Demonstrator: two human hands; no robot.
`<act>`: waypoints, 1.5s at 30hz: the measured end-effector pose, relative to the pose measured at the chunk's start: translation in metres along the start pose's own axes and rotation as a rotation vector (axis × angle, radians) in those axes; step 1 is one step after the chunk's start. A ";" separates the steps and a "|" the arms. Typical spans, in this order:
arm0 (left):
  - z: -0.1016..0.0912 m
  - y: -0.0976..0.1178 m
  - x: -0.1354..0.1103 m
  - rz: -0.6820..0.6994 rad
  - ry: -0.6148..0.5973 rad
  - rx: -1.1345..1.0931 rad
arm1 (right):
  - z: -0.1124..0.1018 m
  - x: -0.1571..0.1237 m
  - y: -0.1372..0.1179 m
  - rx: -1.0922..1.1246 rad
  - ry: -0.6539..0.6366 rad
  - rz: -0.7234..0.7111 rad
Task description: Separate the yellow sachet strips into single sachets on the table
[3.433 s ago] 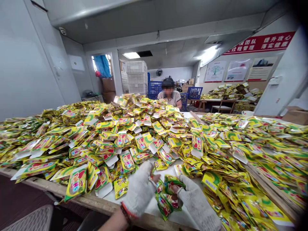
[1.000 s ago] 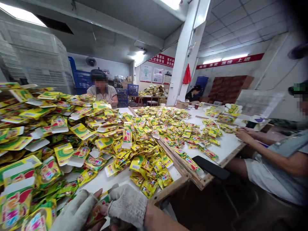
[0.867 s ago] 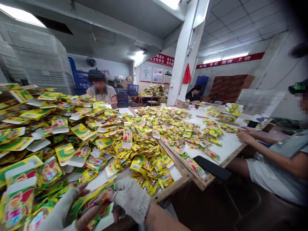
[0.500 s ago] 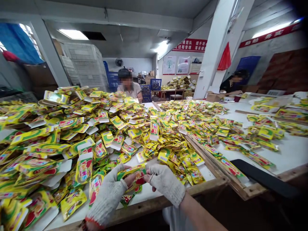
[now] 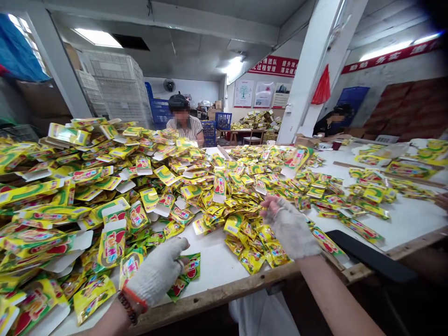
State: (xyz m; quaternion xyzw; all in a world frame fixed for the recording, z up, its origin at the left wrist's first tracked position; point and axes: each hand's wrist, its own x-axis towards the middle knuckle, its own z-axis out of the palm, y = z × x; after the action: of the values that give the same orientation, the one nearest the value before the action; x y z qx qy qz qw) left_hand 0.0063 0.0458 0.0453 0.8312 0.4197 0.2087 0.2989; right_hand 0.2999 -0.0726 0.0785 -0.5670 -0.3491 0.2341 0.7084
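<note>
A ceiling panel (image 5: 98,38) far left and a glaring far lamp (image 5: 235,68) give cool light; edges stretch, the near right lies dark.

Left hand (image 5: 159,270) and right hand (image 5: 292,228): knitted cloth gloves (image 5: 150,277), matt, slightly fuzzy. Sachets (image 5: 93,298): glossy plastic film, crinkled. Boxes (image 5: 111,245): thin printed card, smooth, faint sheen; inner flaps matt. Tabletop (image 5: 217,256): smooth, white. Table edging (image 5: 224,294): wood, rough, worn. Hanging bag (image 5: 322,86): thin red plastic.

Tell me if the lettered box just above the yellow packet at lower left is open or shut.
Open: the box has its white flap sticking out at the far end. Near end unclear.
</note>
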 end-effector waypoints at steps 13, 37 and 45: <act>0.012 0.014 0.010 -0.132 0.008 -0.470 | 0.006 -0.008 0.052 -1.023 -0.216 -0.133; 0.045 0.029 -0.027 -0.366 0.103 -1.425 | 0.082 -0.062 0.041 -0.336 -0.417 0.205; 0.055 0.048 -0.027 -0.327 0.286 -1.643 | 0.114 -0.085 0.056 -0.221 -0.119 0.131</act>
State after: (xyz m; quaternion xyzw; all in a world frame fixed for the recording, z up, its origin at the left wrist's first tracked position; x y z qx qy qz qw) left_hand 0.0516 -0.0162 0.0342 0.2448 0.2835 0.5046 0.7779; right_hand 0.1616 -0.0480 0.0177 -0.6482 -0.3764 0.2731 0.6029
